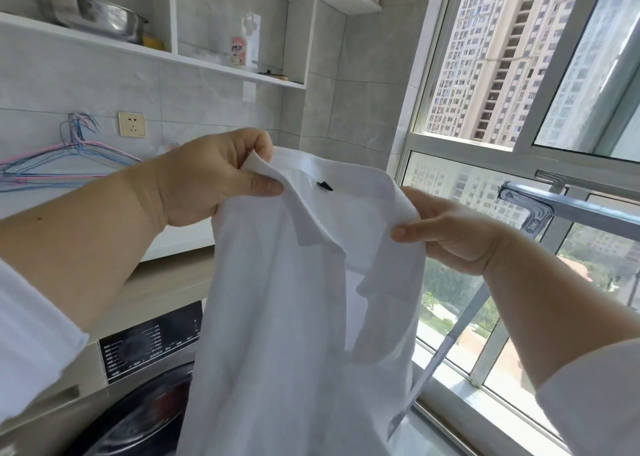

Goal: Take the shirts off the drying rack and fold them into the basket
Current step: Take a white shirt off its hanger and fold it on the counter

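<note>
A white collared shirt (284, 317) hangs in front of me, held up by its shoulders, with a small black tag inside the collar. My left hand (211, 178) pinches the shirt's left shoulder near the collar between thumb and curled fingers. My right hand (450, 234) grips the right shoulder, fingers curled round the cloth. The shirt's body drops down past the bottom of the view. No basket is in view.
A grey metal rack bar (568, 210) runs along the window (519, 75) at right. Wire hangers (65, 165) hang on the tiled wall at left. A washing machine (145, 386) stands below. Shelves above hold a steel basin (90, 12) and a pink bottle (240, 50).
</note>
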